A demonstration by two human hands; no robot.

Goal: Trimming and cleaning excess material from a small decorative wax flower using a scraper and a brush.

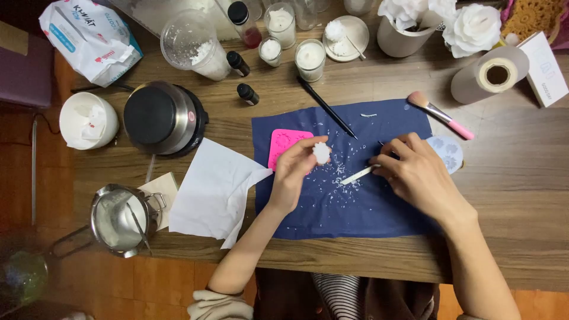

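Observation:
My left hand (294,170) pinches a small white wax flower piece (321,153) above a dark blue cloth (355,207). My right hand (415,172) grips a thin white scraping tool (357,175), its tip pointing left toward the wax piece. White wax shavings (341,175) lie scattered on the cloth between the hands. A pink silicone mould (283,144) lies on the cloth just left of my left hand. A pale blue mould (447,153) peeks out behind my right hand.
A black pen (327,107), a pink-handled brush (441,114), white paper (213,189), an electric hot plate (163,117), a metal pouring pot (121,220), small dark bottles (246,93), glass candle jars (310,58), a paper roll (489,74) and white flowers (471,26) surround the cloth on the wooden table.

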